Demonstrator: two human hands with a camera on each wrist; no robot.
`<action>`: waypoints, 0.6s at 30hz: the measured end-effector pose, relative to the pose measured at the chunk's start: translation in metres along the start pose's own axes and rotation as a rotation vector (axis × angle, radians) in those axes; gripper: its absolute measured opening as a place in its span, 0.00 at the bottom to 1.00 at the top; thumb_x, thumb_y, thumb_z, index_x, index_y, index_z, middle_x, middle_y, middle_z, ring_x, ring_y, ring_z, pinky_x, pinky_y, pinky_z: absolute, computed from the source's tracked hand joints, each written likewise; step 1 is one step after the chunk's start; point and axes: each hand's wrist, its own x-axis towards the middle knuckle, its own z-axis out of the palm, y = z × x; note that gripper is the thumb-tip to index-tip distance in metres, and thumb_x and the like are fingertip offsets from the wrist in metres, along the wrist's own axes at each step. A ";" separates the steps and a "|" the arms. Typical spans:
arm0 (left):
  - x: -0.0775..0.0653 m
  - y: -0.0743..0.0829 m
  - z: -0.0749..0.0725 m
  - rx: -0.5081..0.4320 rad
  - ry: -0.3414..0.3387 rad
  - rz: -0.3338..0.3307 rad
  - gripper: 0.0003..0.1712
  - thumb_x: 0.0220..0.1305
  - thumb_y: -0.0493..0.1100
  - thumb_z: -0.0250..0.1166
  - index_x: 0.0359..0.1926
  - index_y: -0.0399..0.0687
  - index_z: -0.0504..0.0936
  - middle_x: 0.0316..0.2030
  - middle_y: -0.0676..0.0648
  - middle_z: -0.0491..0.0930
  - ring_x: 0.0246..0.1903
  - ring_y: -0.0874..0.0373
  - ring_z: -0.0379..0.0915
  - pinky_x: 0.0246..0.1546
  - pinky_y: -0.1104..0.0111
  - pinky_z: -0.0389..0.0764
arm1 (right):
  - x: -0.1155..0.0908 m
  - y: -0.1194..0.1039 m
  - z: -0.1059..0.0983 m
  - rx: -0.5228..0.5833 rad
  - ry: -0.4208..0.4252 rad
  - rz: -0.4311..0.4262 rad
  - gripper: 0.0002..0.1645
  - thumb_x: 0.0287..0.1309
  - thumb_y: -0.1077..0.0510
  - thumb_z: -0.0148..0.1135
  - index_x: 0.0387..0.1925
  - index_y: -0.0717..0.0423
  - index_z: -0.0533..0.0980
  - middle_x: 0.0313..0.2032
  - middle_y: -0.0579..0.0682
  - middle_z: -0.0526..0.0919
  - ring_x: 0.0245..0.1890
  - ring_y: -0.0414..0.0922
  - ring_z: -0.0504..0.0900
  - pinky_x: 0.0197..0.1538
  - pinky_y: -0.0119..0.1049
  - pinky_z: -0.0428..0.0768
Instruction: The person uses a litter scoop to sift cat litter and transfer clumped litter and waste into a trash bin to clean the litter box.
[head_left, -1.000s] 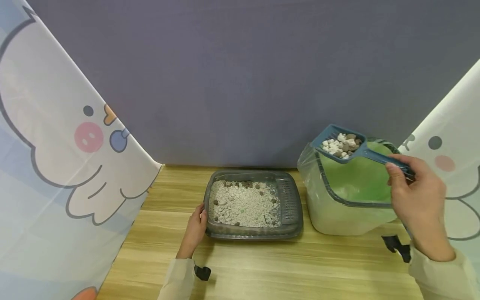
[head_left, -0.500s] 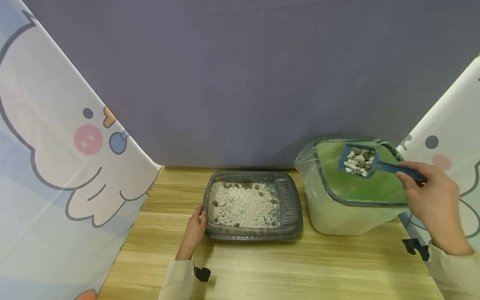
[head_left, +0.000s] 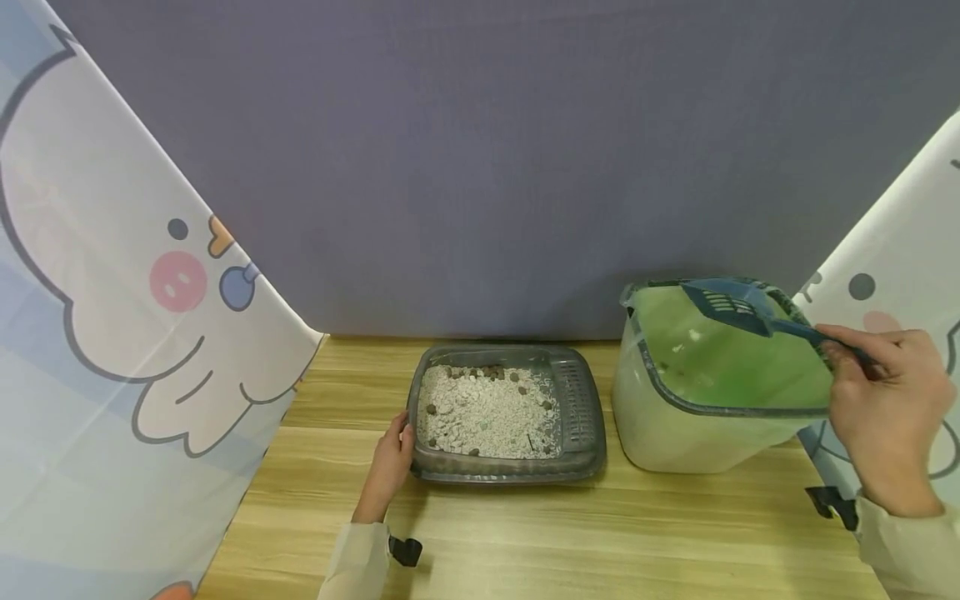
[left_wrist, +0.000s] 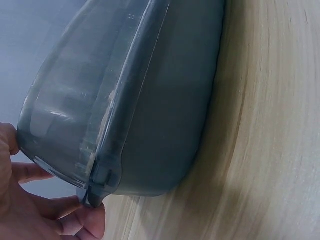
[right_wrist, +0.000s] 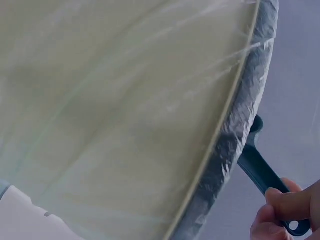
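Observation:
My right hand (head_left: 888,408) grips the handle of a blue slotted litter scoop (head_left: 727,312), whose blade is tipped over above the bin (head_left: 678,442). Light and dark bits show below the blade inside the green liner. In the right wrist view the bin's bagged rim (right_wrist: 245,100) hides the scoop's head; the handle (right_wrist: 262,170) is pinched by my fingers. My left hand (head_left: 392,458) holds the left edge of a grey litter box (head_left: 510,471), thumb and fingers about its rim in the left wrist view. Pale litter (head_left: 487,417) with several brown lumps lies in the box.
Box and bin stand side by side on a wood-grain table (head_left: 525,537). Behind them rises a grey backdrop (head_left: 465,167). Printed cartoon sheets (head_left: 97,275) flank the table at left and right.
My right hand has moved right, carrying the scoop over the bin. The scoop, loaded before, has turned over and its contents have dropped into the bin. My left hand stays in place.

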 end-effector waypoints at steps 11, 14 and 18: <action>-0.001 0.002 0.000 -0.007 0.008 0.008 0.26 0.76 0.45 0.43 0.66 0.30 0.61 0.53 0.25 0.71 0.51 0.33 0.70 0.47 0.46 0.73 | 0.001 -0.025 0.002 0.126 0.045 0.137 0.16 0.56 0.66 0.65 0.47 0.64 0.81 0.36 0.23 0.71 0.30 0.20 0.70 0.32 0.10 0.65; -0.001 0.001 0.001 0.001 0.011 0.010 0.26 0.76 0.45 0.43 0.66 0.30 0.61 0.52 0.25 0.72 0.51 0.33 0.69 0.47 0.46 0.73 | -0.004 -0.041 0.006 0.223 0.028 0.121 0.16 0.55 0.67 0.65 0.47 0.66 0.80 0.33 0.26 0.72 0.26 0.20 0.72 0.30 0.11 0.67; -0.001 0.001 0.000 0.006 0.012 0.015 0.26 0.76 0.45 0.43 0.65 0.30 0.62 0.51 0.26 0.72 0.50 0.33 0.70 0.46 0.46 0.73 | -0.015 -0.063 0.018 0.331 0.002 0.077 0.16 0.51 0.70 0.67 0.45 0.68 0.81 0.29 0.33 0.75 0.22 0.22 0.73 0.26 0.12 0.67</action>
